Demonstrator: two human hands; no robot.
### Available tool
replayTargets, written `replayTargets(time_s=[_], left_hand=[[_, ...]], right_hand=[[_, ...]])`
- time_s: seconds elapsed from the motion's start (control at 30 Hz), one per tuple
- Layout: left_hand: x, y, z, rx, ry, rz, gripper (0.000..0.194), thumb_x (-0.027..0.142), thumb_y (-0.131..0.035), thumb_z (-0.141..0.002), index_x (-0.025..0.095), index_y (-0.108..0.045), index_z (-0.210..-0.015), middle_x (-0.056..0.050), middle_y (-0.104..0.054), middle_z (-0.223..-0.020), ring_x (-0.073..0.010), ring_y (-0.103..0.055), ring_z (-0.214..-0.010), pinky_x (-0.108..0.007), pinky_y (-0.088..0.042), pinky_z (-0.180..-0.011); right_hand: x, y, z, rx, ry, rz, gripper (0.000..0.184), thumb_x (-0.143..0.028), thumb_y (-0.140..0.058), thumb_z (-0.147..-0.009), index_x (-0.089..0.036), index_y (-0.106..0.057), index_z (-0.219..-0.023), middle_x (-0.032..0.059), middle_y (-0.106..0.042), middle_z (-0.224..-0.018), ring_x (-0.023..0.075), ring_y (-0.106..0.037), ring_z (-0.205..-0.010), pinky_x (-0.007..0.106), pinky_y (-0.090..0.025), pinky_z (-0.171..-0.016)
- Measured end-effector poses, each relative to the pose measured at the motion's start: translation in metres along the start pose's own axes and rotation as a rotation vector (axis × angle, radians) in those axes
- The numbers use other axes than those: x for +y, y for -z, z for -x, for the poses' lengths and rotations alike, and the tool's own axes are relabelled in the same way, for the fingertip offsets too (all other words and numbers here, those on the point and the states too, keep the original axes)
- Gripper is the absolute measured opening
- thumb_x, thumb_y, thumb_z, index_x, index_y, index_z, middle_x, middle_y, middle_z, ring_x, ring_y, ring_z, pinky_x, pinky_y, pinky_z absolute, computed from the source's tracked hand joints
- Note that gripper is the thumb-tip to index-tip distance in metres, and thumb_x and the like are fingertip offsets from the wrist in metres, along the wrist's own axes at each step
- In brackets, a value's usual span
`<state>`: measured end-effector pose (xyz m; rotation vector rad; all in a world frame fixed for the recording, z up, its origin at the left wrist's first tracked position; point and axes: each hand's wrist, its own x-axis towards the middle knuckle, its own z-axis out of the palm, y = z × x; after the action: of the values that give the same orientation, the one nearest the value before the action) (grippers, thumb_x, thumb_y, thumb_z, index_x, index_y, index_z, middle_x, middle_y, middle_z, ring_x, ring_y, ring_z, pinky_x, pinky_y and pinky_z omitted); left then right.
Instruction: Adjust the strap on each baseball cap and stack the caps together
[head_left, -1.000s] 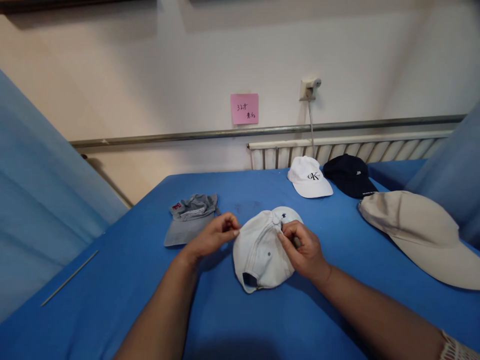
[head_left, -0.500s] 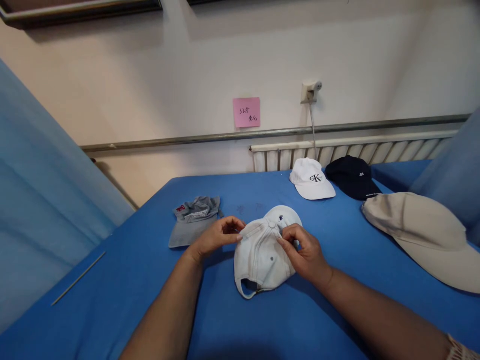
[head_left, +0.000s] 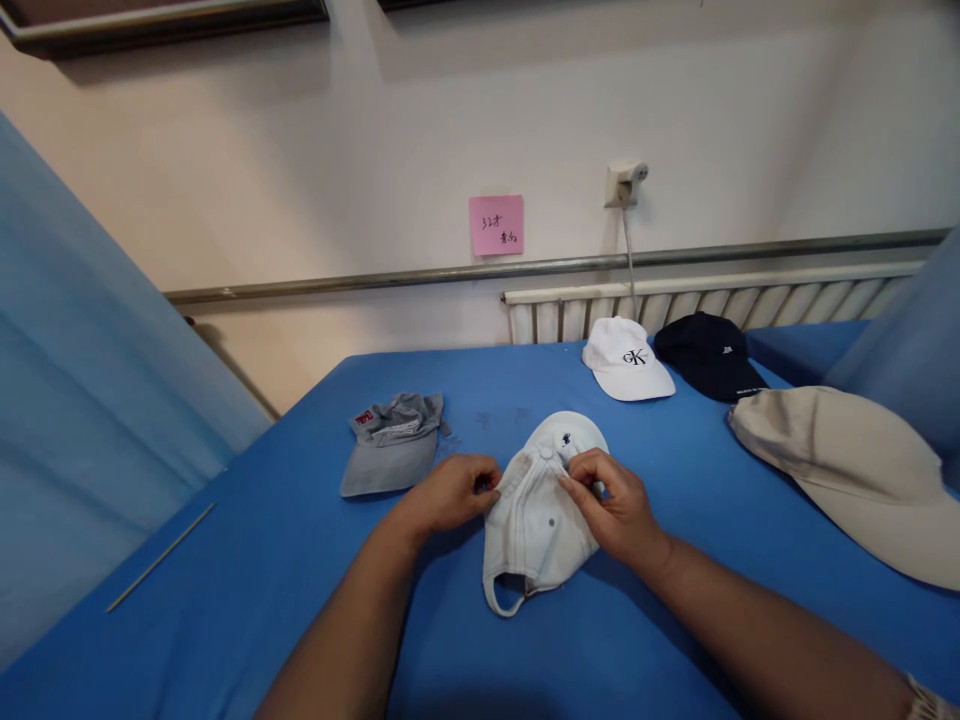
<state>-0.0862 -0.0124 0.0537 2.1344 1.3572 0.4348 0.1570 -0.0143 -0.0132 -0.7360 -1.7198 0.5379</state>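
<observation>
A pale baseball cap [head_left: 536,520] rests on the blue-covered table, its back strap opening toward me and its brim, with a small dark emblem, pointing away. My left hand [head_left: 457,492] pinches the left side of the crown between thumb and fingers. On the other side, my right hand [head_left: 616,505] is closed on the crown near the top button, pinching its fabric. A crumpled grey cap [head_left: 394,455] with a red patch lies just beyond my left hand.
At the back right sit a white cap [head_left: 628,360] with black letters and a black cap [head_left: 709,355]. A large beige cap [head_left: 847,465] is at the right. A thin stick [head_left: 161,557] lies left. Behind the table [head_left: 300,590] are a radiator [head_left: 720,300] and a rail [head_left: 375,281].
My left hand has moved slightly right and down and closed its pinch on the cap's side. The crown looks narrower and more drawn in. The right hand keeps its grip.
</observation>
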Motion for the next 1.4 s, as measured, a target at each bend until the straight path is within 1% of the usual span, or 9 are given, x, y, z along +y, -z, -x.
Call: replayTargets(time_s=[0.13,0.3,0.4,0.53,0.73,0.97,1.03,1.2,1.4], left_hand=[[-0.008,0.007,0.0,0.012,0.009,0.185,0.015,0.029,-0.059,-0.078,0.017,-0.068,-0.08,-0.002,-0.063,-0.077,-0.0159,-0.054,-0.073,-0.026,-0.041,-0.068],[-0.029,0.005,-0.002,0.161,0.139,0.939,0.03,0.038,-0.076,-0.068,0.016,-0.061,-0.081,-0.001,-0.061,-0.074,-0.0119,-0.054,-0.065,-0.024,-0.042,-0.062],[-0.037,-0.004,-0.006,0.137,0.226,1.134,0.035,0.034,-0.082,-0.061,0.014,-0.059,-0.08,-0.001,-0.06,-0.073,-0.0106,-0.054,-0.061,-0.023,-0.041,-0.06],[-0.037,-0.013,-0.014,0.126,0.244,1.008,0.03,0.035,-0.078,-0.068,0.013,-0.061,-0.081,-0.002,-0.06,-0.074,-0.0106,-0.053,-0.064,-0.022,-0.04,-0.061],[-0.012,-0.007,-0.013,0.461,0.067,0.524,0.029,0.04,-0.07,-0.075,0.017,-0.064,-0.091,-0.004,-0.063,-0.088,-0.0167,-0.056,-0.081,-0.029,-0.044,-0.077],[0.041,-0.006,-0.002,0.247,-0.176,-0.035,0.029,0.04,-0.064,-0.082,0.023,-0.068,-0.105,-0.006,-0.065,-0.097,-0.0197,-0.056,-0.089,-0.033,-0.043,-0.081],[0.046,-0.006,-0.002,0.241,-0.178,-0.068,0.021,0.037,-0.062,-0.084,0.022,-0.069,-0.098,-0.005,-0.064,-0.092,-0.0188,-0.055,-0.086,-0.032,-0.043,-0.079],[0.042,-0.001,-0.001,0.301,-0.17,0.039,0.018,0.035,-0.062,-0.084,0.02,-0.066,-0.09,-0.005,-0.062,-0.086,-0.0157,-0.054,-0.075,-0.027,-0.044,-0.068],[0.043,0.003,0.0,0.358,-0.188,0.059,0.016,0.035,-0.058,-0.086,0.02,-0.063,-0.086,-0.003,-0.059,-0.081,-0.0145,-0.052,-0.071,-0.026,-0.043,-0.065]], right_hand=[[-0.002,0.002,-0.001,0.001,-0.004,0.008,0.01,-0.018,-0.056,-0.09,-0.022,-0.052,-0.081,0.0008,-0.058,-0.078,0.0136,-0.054,-0.069,0.028,-0.045,-0.065],[-0.003,0.003,-0.001,0.043,0.016,0.005,0.008,-0.017,-0.054,-0.09,-0.022,-0.053,-0.084,0.0019,-0.06,-0.081,0.0145,-0.056,-0.071,0.029,-0.046,-0.066],[0.0,0.002,-0.001,0.027,0.02,0.006,0.007,-0.018,-0.054,-0.09,-0.022,-0.053,-0.084,0.002,-0.06,-0.08,0.015,-0.056,-0.07,0.029,-0.047,-0.065],[0.002,-0.001,0.0,0.016,0.013,0.01,0.006,-0.02,-0.056,-0.089,-0.022,-0.053,-0.084,0.0013,-0.06,-0.077,0.0146,-0.056,-0.068,0.028,-0.047,-0.063],[-0.001,-0.003,-0.001,-0.002,0.043,0.033,0.007,-0.018,-0.056,-0.088,-0.022,-0.052,-0.084,0.0006,-0.059,-0.076,0.0137,-0.055,-0.066,0.027,-0.047,-0.061],[-0.011,-0.006,0.001,-0.088,0.177,0.066,0.01,-0.012,-0.055,-0.088,-0.022,-0.052,-0.088,0.0025,-0.061,-0.08,0.0157,-0.06,-0.075,0.029,-0.049,-0.069],[-0.01,-0.003,-0.001,-0.097,0.187,0.037,0.01,-0.012,-0.052,-0.089,-0.022,-0.053,-0.089,0.0031,-0.063,-0.082,0.0158,-0.061,-0.076,0.029,-0.05,-0.071],[0.012,0.009,-0.015,0.061,0.053,0.052,0.01,-0.015,-0.05,-0.09,-0.022,-0.058,-0.093,0.0044,-0.063,-0.088,0.0157,-0.06,-0.075,0.03,-0.051,-0.07],[0.031,0.01,-0.022,-0.093,0.053,0.184,0.046,-0.021,-0.065,-0.081,-0.025,-0.054,-0.126,0.0095,-0.061,-0.118,0.0214,-0.063,-0.096,0.039,-0.054,-0.084]])
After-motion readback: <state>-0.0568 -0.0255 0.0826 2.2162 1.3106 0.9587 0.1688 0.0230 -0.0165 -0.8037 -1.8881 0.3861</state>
